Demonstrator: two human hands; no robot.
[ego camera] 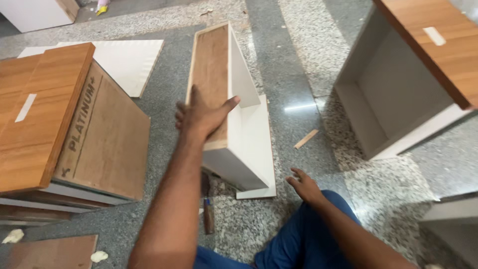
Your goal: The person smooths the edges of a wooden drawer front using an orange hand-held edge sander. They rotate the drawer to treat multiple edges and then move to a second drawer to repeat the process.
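My left hand [200, 115] rests flat on the brown plywood face of a narrow white-sided box panel [211, 65] that stands on the granite floor, thumb hooked over its right edge. A flat white board [259, 144] lies under and beside this piece. My right hand [303, 185] hovers low over the floor by my knee in blue trousers, fingers spread, holding nothing. A tool with a wooden handle [208, 214] lies on the floor below my left forearm, partly hidden.
A wood-topped cabinet with a plywood side [99, 144] stands at left. An open white box with a wood top [393, 94] is at right. A white sheet [129, 60] lies behind. A small wood sliver [305, 139] lies on the floor.
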